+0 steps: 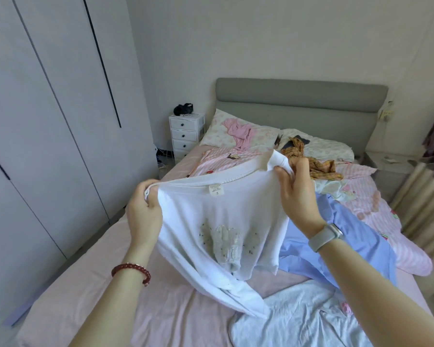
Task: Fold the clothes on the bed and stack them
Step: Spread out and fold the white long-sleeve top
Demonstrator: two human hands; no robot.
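Note:
I hold a white T-shirt (218, 221) up above the bed (90, 284), its neck label facing me and a faded print showing through. My left hand (144, 211) grips its left shoulder and my right hand (295, 194) pinches its right shoulder. The shirt's lower part and one sleeve trail onto the sheet. Under and right of it lies a blue shirt (356, 246). A pale blue garment (298, 319) is spread at the near right. Farther back lie a pink garment (238, 132) on a pillow, an orange patterned cloth (318, 164) and a pink striped garment (226, 160).
White wardrobe doors (48, 121) run along the left. A small white drawer unit (186, 134) stands left of the grey headboard (301, 101). A pink striped quilt (386, 221) lies along the bed's right side. A radiator (426, 206) stands at the right wall.

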